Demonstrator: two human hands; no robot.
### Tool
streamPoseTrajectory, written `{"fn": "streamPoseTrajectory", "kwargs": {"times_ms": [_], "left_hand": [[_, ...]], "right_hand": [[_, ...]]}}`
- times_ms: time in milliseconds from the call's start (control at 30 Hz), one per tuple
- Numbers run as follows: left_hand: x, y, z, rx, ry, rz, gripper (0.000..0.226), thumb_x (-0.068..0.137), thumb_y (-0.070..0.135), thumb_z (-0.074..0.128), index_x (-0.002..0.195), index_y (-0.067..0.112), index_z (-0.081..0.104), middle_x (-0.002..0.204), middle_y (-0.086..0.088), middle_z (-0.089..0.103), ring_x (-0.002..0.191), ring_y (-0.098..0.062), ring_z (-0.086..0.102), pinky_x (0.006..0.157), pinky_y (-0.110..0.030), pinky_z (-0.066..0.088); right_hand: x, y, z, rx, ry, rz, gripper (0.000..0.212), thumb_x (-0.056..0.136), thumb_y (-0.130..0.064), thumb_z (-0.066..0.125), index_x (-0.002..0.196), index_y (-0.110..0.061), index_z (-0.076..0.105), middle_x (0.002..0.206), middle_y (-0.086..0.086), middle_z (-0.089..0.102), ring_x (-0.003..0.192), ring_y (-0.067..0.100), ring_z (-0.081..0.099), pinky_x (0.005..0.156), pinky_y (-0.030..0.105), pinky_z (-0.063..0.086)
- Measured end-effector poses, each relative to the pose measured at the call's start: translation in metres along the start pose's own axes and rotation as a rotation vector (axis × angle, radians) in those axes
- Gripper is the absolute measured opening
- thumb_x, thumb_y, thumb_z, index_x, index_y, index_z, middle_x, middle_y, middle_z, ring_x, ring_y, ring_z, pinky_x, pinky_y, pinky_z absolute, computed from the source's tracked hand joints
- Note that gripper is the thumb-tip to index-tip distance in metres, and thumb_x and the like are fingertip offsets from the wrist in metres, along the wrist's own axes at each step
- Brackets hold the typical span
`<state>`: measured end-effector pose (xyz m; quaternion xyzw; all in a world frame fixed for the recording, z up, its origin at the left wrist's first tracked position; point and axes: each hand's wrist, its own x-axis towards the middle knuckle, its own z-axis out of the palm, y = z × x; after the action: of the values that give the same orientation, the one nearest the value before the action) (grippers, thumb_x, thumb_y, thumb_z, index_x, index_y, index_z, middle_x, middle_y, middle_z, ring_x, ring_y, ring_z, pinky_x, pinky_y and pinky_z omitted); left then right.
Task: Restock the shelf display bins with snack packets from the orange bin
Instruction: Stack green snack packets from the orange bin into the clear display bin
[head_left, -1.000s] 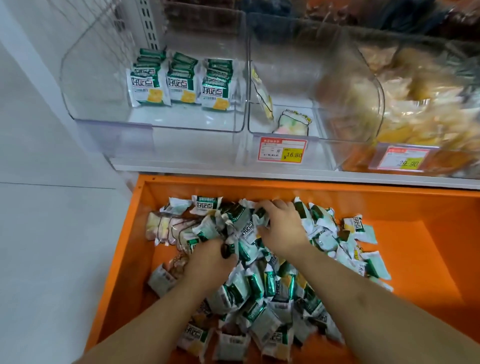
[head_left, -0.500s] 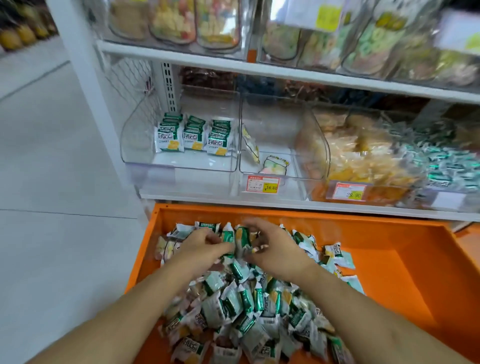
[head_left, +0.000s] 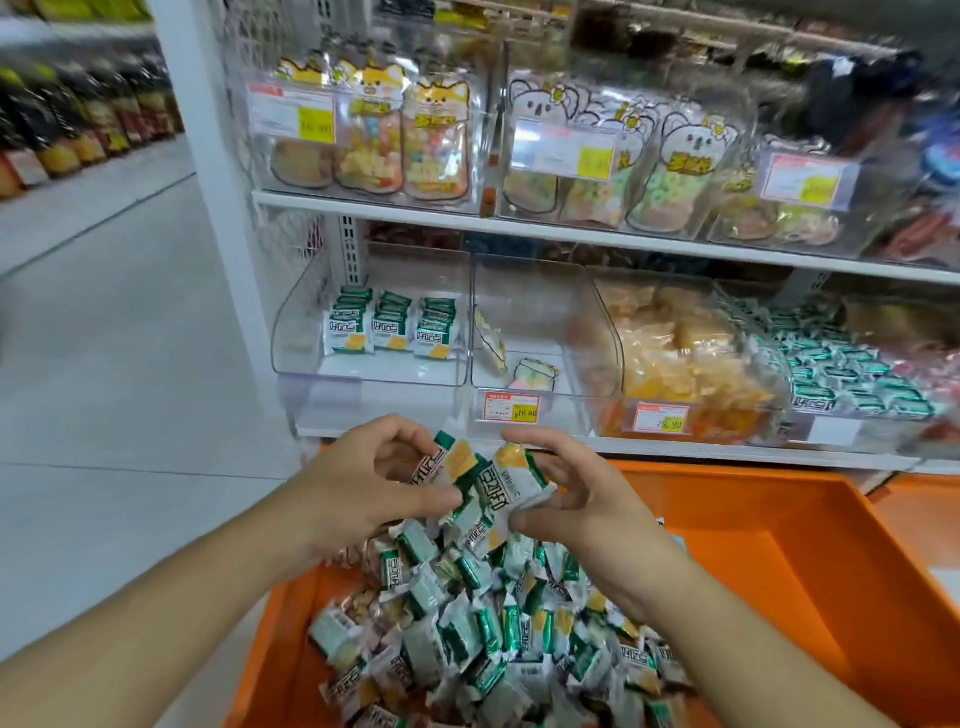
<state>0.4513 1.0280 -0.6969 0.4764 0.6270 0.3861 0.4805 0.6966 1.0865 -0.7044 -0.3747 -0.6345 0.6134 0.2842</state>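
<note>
A small bunch of green-and-white snack packets is held up between two bare hands, above the heap of the same packets that fills the near part of the orange bin. The left hand grips the bunch from the left, its thumb and curled fingers closed on a packet showing a yellow cracker picture. The right hand grips from the right, thumb underneath and fingers curled over the top of another packet.

Beyond the hands, above the bin's far rim, stands a white shelf carrying clear display bins. The leftmost clear bin holds three short upright rows of matching green-and-white packets at its back, with bare floor in front of them. The bin beside it holds only a couple of pale packets and carries a red-and-yellow price tag. Further right, one bin is full of yellow-orange snacks, and another of green-wrapped packets. An upper shelf holds cartoon-animal bags of coloured sweets. Pale floor stretches to the left.
</note>
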Motion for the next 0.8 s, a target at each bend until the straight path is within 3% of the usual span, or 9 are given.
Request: {"fn": "streamPoseTrajectory", "kwargs": {"times_ms": [100, 200, 233, 300, 367, 467, 600, 700, 800], "left_hand": [[0.005, 0.0, -0.002, -0.051, -0.024, -0.016, 0.048, 0.07, 0.02, 0.096, 0.111, 0.026, 0.071, 0.112, 0.006, 0.078, 0.111, -0.012, 0.072, 0.102, -0.035, 0.054], [0.015, 0.005, -0.004, -0.071, 0.004, -0.024, 0.041, 0.072, 0.023, 0.095, 0.104, 0.033, 0.072, 0.107, 0.012, 0.079, 0.103, -0.012, 0.074, 0.094, -0.034, 0.057], [0.018, 0.007, -0.005, -0.072, 0.021, -0.023, 0.04, 0.071, 0.025, 0.095, 0.103, 0.033, 0.071, 0.103, 0.016, 0.079, 0.1, -0.01, 0.074, 0.089, -0.03, 0.057], [0.023, 0.008, -0.009, -0.045, 0.064, -0.018, 0.041, 0.069, 0.03, 0.096, 0.101, 0.032, 0.07, 0.097, 0.02, 0.078, 0.098, -0.008, 0.073, 0.086, -0.027, 0.055], [0.029, 0.006, -0.01, -0.004, 0.104, -0.015, 0.042, 0.067, 0.032, 0.098, 0.098, 0.032, 0.069, 0.096, 0.015, 0.078, 0.096, -0.012, 0.072, 0.088, -0.032, 0.055], [0.036, -0.001, -0.003, 0.09, 0.132, -0.004, 0.044, 0.066, 0.033, 0.099, 0.097, 0.037, 0.068, 0.105, 0.014, 0.073, 0.097, -0.011, 0.069, 0.09, -0.037, 0.055], [0.037, -0.006, 0.008, 0.104, 0.033, -0.004, 0.049, 0.069, 0.033, 0.098, 0.107, 0.045, 0.068, 0.114, 0.02, 0.072, 0.099, -0.003, 0.068, 0.093, -0.038, 0.055], [0.035, -0.011, 0.015, 0.026, -0.004, -0.007, 0.055, 0.068, 0.048, 0.096, 0.115, 0.045, 0.068, 0.123, 0.021, 0.071, 0.106, -0.011, 0.07, 0.099, -0.045, 0.055], [0.032, -0.017, 0.024, -0.093, 0.06, -0.035, 0.049, 0.076, 0.038, 0.092, 0.118, 0.033, 0.065, 0.117, 0.009, 0.074, 0.093, -0.012, 0.078, 0.088, -0.032, 0.061]], "right_hand": [[0.012, 0.0, -0.001, 0.093, 0.02, 0.022, 0.06, 0.083, 0.004, 0.082, 0.125, -0.039, 0.072, 0.148, -0.001, 0.058, 0.121, -0.01, 0.058, 0.093, 0.032, 0.059], [0.025, -0.002, -0.009, 0.38, -0.068, 0.046, 0.047, 0.088, -0.013, 0.072, 0.134, -0.02, 0.069, 0.133, 0.035, 0.054, 0.113, 0.035, 0.061, 0.109, 0.057, 0.051], [0.029, -0.004, -0.011, 0.402, -0.065, 0.048, 0.043, 0.091, -0.017, 0.07, 0.134, -0.018, 0.069, 0.123, 0.037, 0.052, 0.109, 0.039, 0.056, 0.109, 0.06, 0.05], [0.036, -0.007, -0.015, 0.312, 0.026, 0.052, 0.035, 0.096, -0.014, 0.071, 0.129, -0.024, 0.072, 0.11, 0.019, 0.055, 0.106, 0.033, 0.053, 0.106, 0.056, 0.052], [0.04, -0.008, -0.015, 0.185, 0.113, 0.059, 0.043, 0.095, -0.008, 0.074, 0.127, -0.037, 0.072, 0.128, 0.002, 0.057, 0.121, 0.019, 0.055, 0.108, 0.052, 0.048], [0.046, -0.005, -0.01, 0.144, 0.164, 0.036, 0.042, 0.091, -0.009, 0.078, 0.121, -0.039, 0.074, 0.143, 0.0, 0.054, 0.132, 0.014, 0.053, 0.113, 0.049, 0.047], [0.051, 0.003, 0.007, 0.1, 0.234, -0.01, 0.018, 0.093, -0.013, 0.078, 0.11, -0.021, 0.077, 0.105, 0.003, 0.076, 0.097, 0.022, 0.071, 0.094, 0.04, 0.055], [0.053, 0.013, 0.015, 0.087, 0.308, -0.018, 0.014, 0.092, -0.022, 0.081, 0.103, -0.014, 0.075, 0.081, -0.002, 0.067, 0.074, 0.01, 0.061, 0.071, 0.02, 0.048], [0.053, 0.028, 0.027, 0.052, 0.316, 0.011, 0.023, 0.089, -0.027, 0.084, 0.103, -0.015, 0.071, 0.069, -0.015, 0.059, 0.064, 0.002, 0.055, 0.059, 0.013, 0.043]]}}
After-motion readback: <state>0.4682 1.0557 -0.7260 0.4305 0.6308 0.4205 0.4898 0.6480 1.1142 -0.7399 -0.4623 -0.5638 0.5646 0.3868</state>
